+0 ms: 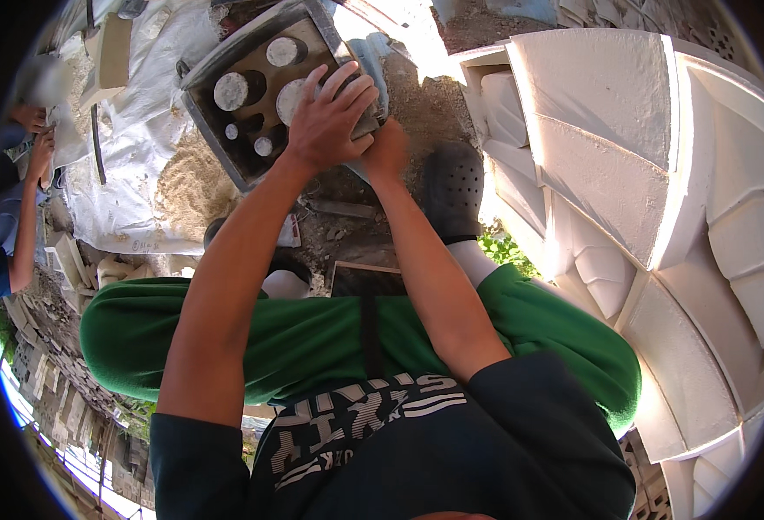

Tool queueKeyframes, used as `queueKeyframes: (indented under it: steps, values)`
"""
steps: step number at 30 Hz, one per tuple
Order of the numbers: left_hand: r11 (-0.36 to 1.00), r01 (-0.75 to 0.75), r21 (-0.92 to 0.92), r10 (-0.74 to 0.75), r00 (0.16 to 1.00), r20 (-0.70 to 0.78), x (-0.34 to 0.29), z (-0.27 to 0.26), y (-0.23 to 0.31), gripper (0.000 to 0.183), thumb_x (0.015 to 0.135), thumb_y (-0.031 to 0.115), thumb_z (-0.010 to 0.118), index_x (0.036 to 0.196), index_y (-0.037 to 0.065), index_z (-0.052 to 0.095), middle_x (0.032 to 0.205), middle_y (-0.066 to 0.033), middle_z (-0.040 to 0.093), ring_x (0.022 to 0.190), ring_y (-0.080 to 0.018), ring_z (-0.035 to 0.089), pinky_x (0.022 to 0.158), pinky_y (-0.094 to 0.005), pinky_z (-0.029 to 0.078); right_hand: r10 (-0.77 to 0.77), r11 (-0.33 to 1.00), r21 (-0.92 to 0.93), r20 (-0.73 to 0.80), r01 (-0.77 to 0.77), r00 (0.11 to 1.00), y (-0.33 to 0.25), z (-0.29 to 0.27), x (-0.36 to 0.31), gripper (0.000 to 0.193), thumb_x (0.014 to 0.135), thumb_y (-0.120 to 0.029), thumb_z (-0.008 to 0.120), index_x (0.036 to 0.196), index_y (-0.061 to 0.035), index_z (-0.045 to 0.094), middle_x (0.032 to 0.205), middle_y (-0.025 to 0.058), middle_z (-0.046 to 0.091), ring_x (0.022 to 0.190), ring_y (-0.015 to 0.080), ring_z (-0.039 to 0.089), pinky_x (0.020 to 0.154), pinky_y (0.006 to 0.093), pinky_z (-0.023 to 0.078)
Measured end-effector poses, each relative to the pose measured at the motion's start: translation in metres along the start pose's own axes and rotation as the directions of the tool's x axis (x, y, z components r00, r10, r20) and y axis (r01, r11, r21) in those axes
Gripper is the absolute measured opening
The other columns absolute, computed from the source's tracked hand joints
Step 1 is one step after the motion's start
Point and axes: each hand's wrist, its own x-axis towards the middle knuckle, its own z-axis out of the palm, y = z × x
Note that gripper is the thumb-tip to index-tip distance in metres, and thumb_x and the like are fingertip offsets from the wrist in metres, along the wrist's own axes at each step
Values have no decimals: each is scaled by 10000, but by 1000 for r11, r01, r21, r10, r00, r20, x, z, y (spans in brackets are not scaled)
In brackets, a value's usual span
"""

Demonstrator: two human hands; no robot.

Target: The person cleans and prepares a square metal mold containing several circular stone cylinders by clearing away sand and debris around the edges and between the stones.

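Note:
In front of me, a dark rectangular mold-like box (217, 143) sits tilted on the ground. Inside it stand several round grey-white cylinders (230, 91) of different sizes. My left hand (328, 121) lies over the box's right side with fingers spread, partly covering one of the cylinders. Close beside it, my right hand (386, 152) is closed at the box's lower right edge. Whatever those fingers hold, if anything, is hidden.
White cast blocks with curved faces (603, 104) are stacked at my right. A white sheet (130, 199) with a heap of sand (193, 182) spreads to the left. Another person's arm (31, 199) shows at the far left. My dark clog (454, 191) stands near the box.

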Motion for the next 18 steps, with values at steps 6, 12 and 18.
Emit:
queueKeyframes:
  steps: [6,12,18]
  values:
    - [999,-22,-28,21,999,-33,4,5,1,658,639,350,779,1230,149,571,1284,3,503,1348,-220,362,1140,-504,232,131,709,383,753,-592,645,44,-10,48,170,820,-172,637,788,-13,587,628,76,606,598,258,623,559,421,483]
    - [1000,-16,-12,16,999,-28,0,4,1,660,630,354,788,1218,141,576,1294,-6,493,1350,-227,354,1136,-506,238,52,997,51,-44,-50,998,-4,1,-14,306,812,-270,676,707,-23,530,632,121,615,635,351,647,571,453,489]
    - [1000,-5,-1,5,1000,-5,-3,-3,0,664,614,353,795,1210,151,582,1299,0,491,1348,-225,356,1138,-505,237,-18,997,75,58,14,998,-2,-6,-3,303,787,-313,697,736,-42,569,665,157,639,703,389,664,611,460,504]
